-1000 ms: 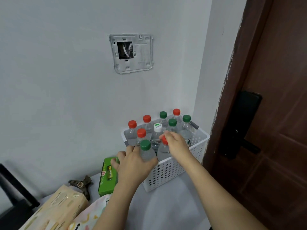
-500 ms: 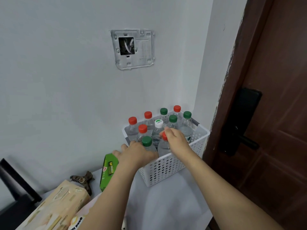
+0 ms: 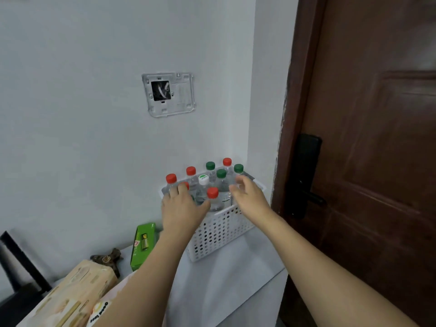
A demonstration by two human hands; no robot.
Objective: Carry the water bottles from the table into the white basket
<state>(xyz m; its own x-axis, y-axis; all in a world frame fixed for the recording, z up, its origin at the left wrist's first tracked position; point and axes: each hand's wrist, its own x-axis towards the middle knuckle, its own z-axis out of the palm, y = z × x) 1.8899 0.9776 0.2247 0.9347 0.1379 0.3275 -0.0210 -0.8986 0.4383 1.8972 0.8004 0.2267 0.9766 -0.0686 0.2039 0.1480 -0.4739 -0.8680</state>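
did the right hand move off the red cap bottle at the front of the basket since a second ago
Yes. The right hand has let go of the front red-capped bottle and shifted right, toward the white basket's right rim, fingers open.

Your left hand point(image 3: 182, 210) covers the near-left corner of the white basket point(image 3: 221, 232), most of one red cap point(image 3: 185, 184) and whatever bottle stands under your palm, so you can't count the bottles there. Your right hand point(image 3: 249, 197) is motion-blurred at the fingertips and hides the basket's right rim; contact with the green-capped bottle point(image 3: 238, 168) can't be told. The tissue pack point(image 3: 70, 296), patterned pouch point(image 3: 100, 311) and black chair point(image 3: 16, 274) run off the frame's edges, and the green battery box point(image 3: 144, 244) print is mostly too small to read.
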